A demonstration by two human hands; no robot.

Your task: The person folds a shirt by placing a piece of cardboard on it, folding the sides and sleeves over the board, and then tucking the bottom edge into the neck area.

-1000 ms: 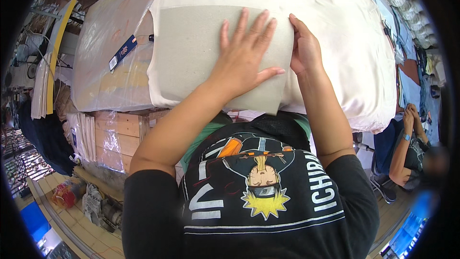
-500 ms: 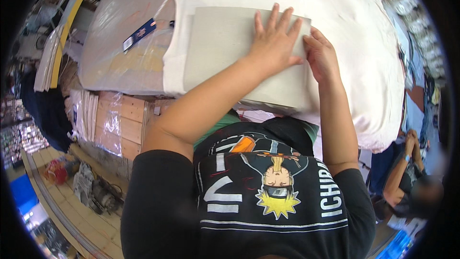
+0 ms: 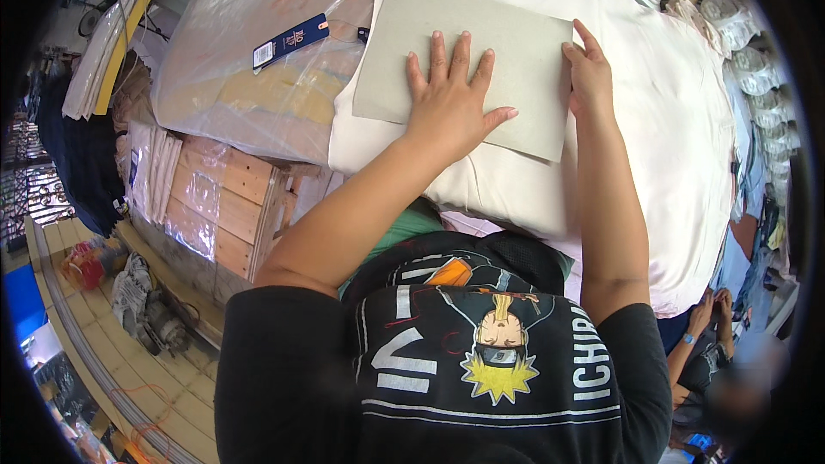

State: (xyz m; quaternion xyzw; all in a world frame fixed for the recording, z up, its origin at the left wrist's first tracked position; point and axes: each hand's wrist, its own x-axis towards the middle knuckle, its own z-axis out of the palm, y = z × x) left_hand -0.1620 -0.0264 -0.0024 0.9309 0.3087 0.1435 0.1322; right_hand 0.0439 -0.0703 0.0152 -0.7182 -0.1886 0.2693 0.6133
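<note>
Under my left hand, on a cream cloth, lies a grey board. My two hands are apart: the left is spread flat on the board, fingers fanned and thumb out to the side, while the right hand is at the right edge, thumb and forefinger touching it near the upper corner. I can't tell whether they pinch it. The board is thin, matte and four-cornered, set askew with its right end lower, its left edge close to the cloth's.

Left of it, on clear plastic wrapping, a dark blue tag carries pale lettering, a white barcode patch at one end and a small orange mark at the other. A cord runs from it to a black tab. Bold white capitals and a yellow-haired cartoon figure cover the front of my black T-shirt.

Below the plastic stands a wooden crate, above a tiled floor. Plastic-wrapped bundles line the right side, and a co-worker's hands show at the lower right.
</note>
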